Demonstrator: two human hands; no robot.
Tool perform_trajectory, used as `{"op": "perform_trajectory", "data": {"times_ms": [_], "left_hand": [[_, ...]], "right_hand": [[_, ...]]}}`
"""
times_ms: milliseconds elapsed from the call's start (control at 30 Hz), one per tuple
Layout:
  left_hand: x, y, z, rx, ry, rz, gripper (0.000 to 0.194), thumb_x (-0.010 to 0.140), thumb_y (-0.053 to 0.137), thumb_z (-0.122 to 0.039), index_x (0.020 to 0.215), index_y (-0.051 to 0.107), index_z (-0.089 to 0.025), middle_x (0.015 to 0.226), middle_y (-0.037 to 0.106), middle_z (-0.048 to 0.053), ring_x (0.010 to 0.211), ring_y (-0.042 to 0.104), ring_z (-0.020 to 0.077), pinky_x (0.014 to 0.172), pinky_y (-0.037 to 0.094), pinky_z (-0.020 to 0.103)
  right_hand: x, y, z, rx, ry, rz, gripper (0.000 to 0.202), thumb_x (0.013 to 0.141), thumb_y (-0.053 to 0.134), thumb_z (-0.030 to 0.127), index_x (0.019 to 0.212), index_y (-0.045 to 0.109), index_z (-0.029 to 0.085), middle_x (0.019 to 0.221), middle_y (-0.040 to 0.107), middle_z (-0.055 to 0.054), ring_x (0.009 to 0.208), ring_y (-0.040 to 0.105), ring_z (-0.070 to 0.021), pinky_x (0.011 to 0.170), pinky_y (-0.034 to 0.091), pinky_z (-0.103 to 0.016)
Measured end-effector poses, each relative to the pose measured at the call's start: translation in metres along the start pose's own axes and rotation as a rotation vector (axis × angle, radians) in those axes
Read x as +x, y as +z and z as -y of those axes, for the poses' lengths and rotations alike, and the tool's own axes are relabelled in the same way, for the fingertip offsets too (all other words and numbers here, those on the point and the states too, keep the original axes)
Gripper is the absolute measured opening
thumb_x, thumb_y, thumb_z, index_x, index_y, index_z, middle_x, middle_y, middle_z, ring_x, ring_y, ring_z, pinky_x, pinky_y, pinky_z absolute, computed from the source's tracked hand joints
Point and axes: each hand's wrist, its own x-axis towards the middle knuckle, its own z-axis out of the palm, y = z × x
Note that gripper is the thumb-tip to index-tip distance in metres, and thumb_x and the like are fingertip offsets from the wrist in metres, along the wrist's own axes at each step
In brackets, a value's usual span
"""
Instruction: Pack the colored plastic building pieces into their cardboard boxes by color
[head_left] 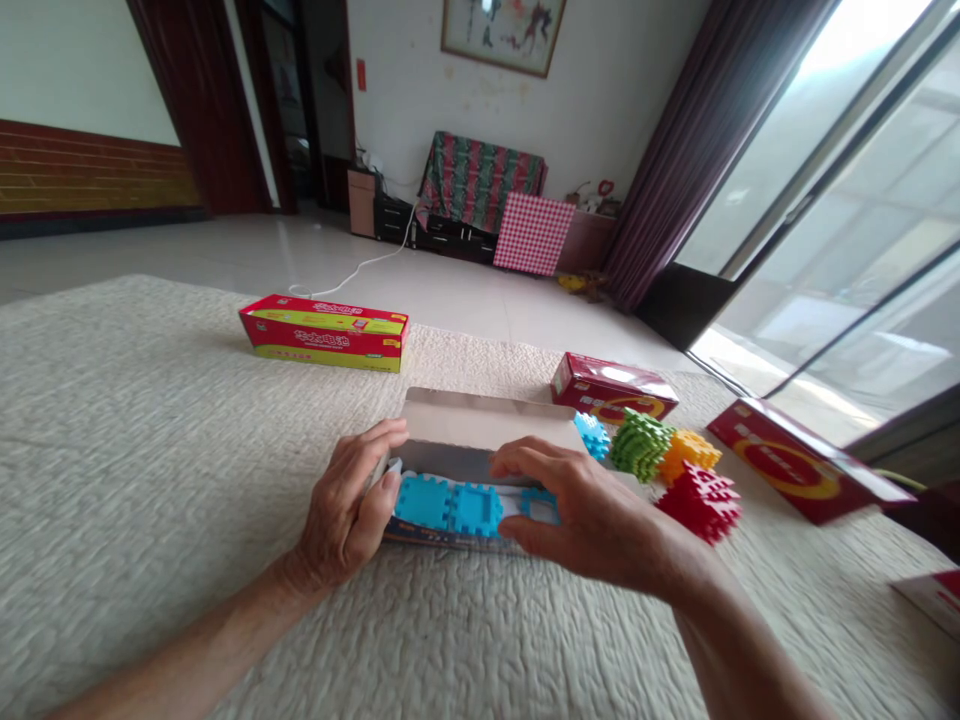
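Note:
An open cardboard box (487,409) lies on the textured cover in front of me, its lid flap raised at the back. Inside sits a row of blue interlocking plastic blocks (448,504) with toothed edges, on a whitish lining. My left hand (346,495) is wrapped round the left end of the box, thumb at the front corner and fingers behind. Over the right part arches my right hand (574,505), its thumb and fingers apart. A blue block shows beneath its palm; whether the fingers touch that block is unclear.
Right of the box stand stacks of blue (592,435), green (640,445), yellow (688,454) and red toothed blocks (699,502). Dark red boxes (611,388) lie behind and farther right. A red and yellow-green box (326,335) rests at the far left edge.

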Motion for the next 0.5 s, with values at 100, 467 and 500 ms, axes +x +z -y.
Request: {"op": "perform_trajectory", "data": {"times_ms": [100,467,500], "left_hand": [[0.0,0.0,0.0,-0.01,0.001,0.004,0.035,0.091,0.04,-0.019,0.124,0.052,-0.017,0.129,0.057,0.01,0.122,0.051,0.0234,0.105,0.04,0.04],[-0.001,0.0,0.002,-0.006,-0.013,0.019,0.036,0.091,0.04,-0.019,0.125,0.051,-0.017,0.131,0.056,0.011,0.124,0.05,0.024,0.106,0.039,0.041],[-0.001,0.0,0.002,-0.004,-0.013,0.019,0.036,0.091,0.04,-0.019,0.125,0.051,-0.017,0.131,0.056,0.011,0.124,0.05,0.024,0.106,0.039,0.041]], "right_hand": [[-0.001,-0.001,-0.005,0.01,-0.023,-0.016,0.027,0.079,0.062,0.024,0.106,0.063,0.022,0.105,0.067,-0.002,0.089,0.06,-0.0159,0.078,0.045,-0.027],[0.002,0.001,-0.009,0.058,-0.121,0.101,0.028,0.093,0.039,0.016,0.103,0.065,0.024,0.086,0.071,0.001,0.072,0.064,-0.0121,0.069,0.047,-0.025],[0.003,0.003,-0.008,0.063,-0.128,0.119,0.029,0.093,0.039,0.016,0.103,0.065,0.023,0.088,0.072,0.0,0.074,0.065,-0.0128,0.071,0.048,-0.025]]}}
